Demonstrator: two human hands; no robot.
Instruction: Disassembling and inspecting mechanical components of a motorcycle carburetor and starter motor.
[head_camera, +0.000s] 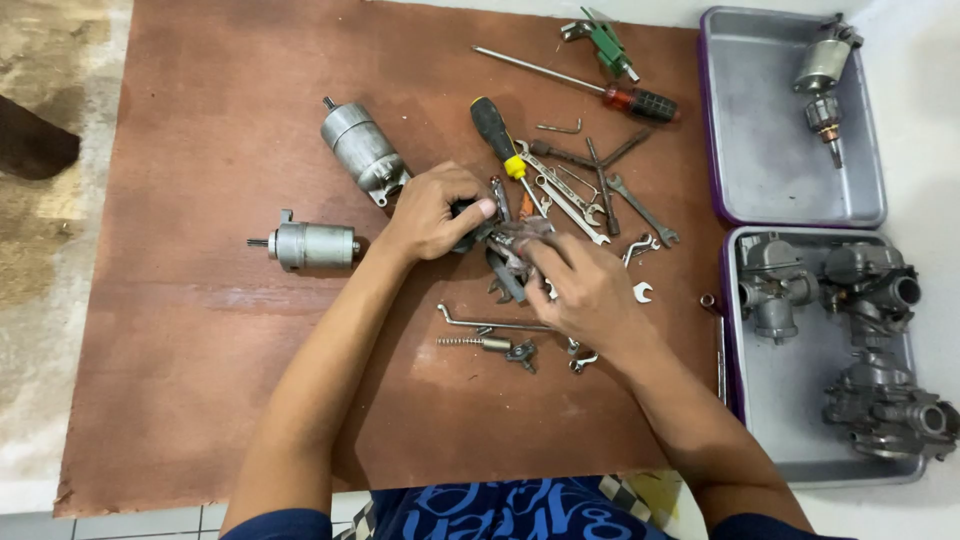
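My left hand (432, 213) is closed around a small dark round part (466, 238) at the middle of the brown board (200, 380). Close beside it, my right hand (588, 292) pinches a crumpled grey-brown rag (518, 236) against that part. Under both hands lie dark pliers (505, 277). Just beyond my fingers sits a pile of wrenches (580, 200) and a yellow-and-black screwdriver (498, 135). Near my right wrist lie a bent metal rod (490, 324) and a spring (460, 342).
Two grey starter motors (362, 150) (310, 244) lie left of my hands. A red-handled screwdriver (600, 92) and a green tool (606, 42) lie at the far edge. At right, one metal tray (770, 170) holds motor parts (825, 75), another tray (790, 400) holds carburetors (860, 300).
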